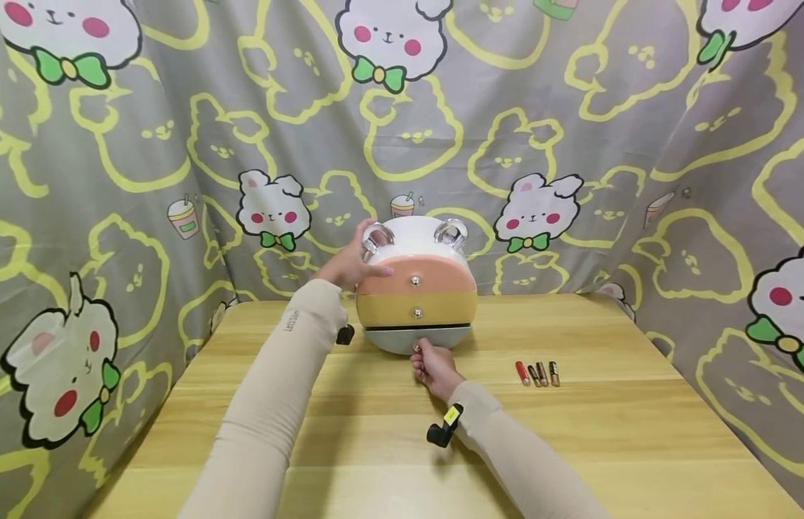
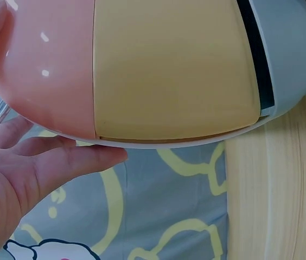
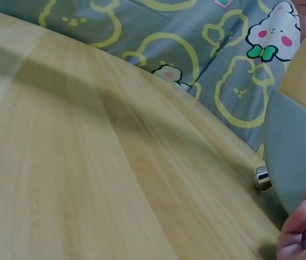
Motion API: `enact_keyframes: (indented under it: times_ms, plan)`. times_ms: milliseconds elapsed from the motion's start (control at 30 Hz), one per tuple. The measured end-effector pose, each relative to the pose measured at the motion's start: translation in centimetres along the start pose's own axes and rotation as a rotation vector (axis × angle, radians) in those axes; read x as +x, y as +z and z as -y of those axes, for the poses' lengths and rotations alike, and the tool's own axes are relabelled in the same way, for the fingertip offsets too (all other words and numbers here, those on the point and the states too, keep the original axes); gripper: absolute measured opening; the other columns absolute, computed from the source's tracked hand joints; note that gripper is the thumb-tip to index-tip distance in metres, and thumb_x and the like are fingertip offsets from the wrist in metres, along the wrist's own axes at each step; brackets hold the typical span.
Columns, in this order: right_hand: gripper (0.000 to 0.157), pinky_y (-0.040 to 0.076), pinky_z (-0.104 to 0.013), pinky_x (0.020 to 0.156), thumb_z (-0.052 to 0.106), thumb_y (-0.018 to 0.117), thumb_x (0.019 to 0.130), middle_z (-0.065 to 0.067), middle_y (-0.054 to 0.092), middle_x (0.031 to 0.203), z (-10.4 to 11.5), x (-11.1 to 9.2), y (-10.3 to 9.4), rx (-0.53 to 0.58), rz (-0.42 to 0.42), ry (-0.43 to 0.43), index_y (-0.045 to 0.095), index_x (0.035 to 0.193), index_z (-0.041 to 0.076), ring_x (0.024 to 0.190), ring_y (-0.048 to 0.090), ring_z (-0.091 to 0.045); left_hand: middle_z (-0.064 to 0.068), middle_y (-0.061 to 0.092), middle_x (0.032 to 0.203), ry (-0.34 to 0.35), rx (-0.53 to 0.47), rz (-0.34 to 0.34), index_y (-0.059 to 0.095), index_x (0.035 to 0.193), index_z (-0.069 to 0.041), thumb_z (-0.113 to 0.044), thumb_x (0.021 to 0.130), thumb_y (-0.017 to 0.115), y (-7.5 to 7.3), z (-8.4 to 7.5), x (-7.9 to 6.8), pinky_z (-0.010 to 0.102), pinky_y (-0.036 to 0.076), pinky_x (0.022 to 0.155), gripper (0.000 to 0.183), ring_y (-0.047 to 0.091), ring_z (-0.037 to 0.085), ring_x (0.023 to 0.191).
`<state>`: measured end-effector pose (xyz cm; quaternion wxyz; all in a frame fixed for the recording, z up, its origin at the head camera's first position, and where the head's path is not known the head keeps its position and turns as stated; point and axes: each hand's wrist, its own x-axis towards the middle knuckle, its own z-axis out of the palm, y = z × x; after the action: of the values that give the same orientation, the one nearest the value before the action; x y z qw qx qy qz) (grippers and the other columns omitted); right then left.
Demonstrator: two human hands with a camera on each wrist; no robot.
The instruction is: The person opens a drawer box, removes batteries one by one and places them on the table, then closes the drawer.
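A small rounded storage box (image 1: 415,310) stands on the table, with a pink-orange top drawer (image 1: 395,277), a yellow middle drawer (image 2: 174,70) and a grey-blue bottom drawer (image 3: 294,146). The bottom drawer is out slightly, and a dark gap shows along its top edge. My right hand (image 1: 437,367) pinches that drawer's round knob (image 1: 417,347); in the right wrist view the fingers hide the knob. Against the box's left side rests my left hand (image 1: 350,263). Its thumb lies on the pink-orange front, and its fingers stretch along the side in the left wrist view.
Several batteries (image 1: 541,374), one red and the others dark and copper, lie in a row right of the box. Clear ring-shaped pieces (image 1: 450,234) stick up from the box top. A patterned curtain (image 1: 402,144) surrounds the wooden table (image 1: 376,447).
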<state>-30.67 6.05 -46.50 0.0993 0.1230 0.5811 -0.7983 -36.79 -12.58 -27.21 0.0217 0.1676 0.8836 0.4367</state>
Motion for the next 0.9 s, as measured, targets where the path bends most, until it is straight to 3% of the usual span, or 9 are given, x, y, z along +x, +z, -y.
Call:
enact_keyframes:
  times_ms: [267,500,700,900]
  plan:
    - [0.014,0.038,-0.016,0.044,0.019,0.057,0.087,0.003,0.053,0.063,-0.6,-0.8,-0.2,0.012,-0.008,0.005,0.057,0.078,0.007,0.05,0.045,-0.004,0.029,0.026,0.15,-0.005,-0.016,-0.012,0.003,0.15,-0.04,-0.025,0.074,0.086,0.3,0.0,-0.1,0.05,0.036,0.104,0.114,0.036,0.042,0.131]
    - [0.017,0.038,-0.016,0.045,0.02,0.058,0.09,0.003,0.053,0.063,-0.9,-1.4,-0.3,0.028,0.001,0.012,0.057,0.081,0.006,0.05,0.045,-0.004,0.026,0.024,0.152,-0.024,-0.011,-0.015,0.002,0.15,-0.044,-0.028,0.074,0.086,0.4,0.0,-0.1,0.052,0.035,0.104,0.115,0.037,0.042,0.13]
    - [0.018,0.037,-0.017,0.046,0.022,0.057,0.09,0.003,0.053,0.064,-0.9,-1.8,-0.6,0.023,0.01,0.02,0.056,0.084,0.005,0.051,0.044,-0.004,0.028,0.026,0.151,-0.007,-0.015,-0.026,0.004,0.151,-0.04,-0.025,0.073,0.087,0.5,0.1,0.0,0.051,0.036,0.103,0.115,0.037,0.042,0.131]
    - [0.017,0.037,-0.017,0.046,0.021,0.056,0.088,0.004,0.051,0.062,-1.0,-2.6,-0.8,0.014,0.032,0.03,0.055,0.077,0.009,0.05,0.043,-0.004,0.027,0.025,0.151,-0.016,-0.006,-0.03,0.003,0.152,-0.038,-0.025,0.072,0.087,0.5,0.1,-0.2,0.051,0.039,0.101,0.116,0.035,0.041,0.132]
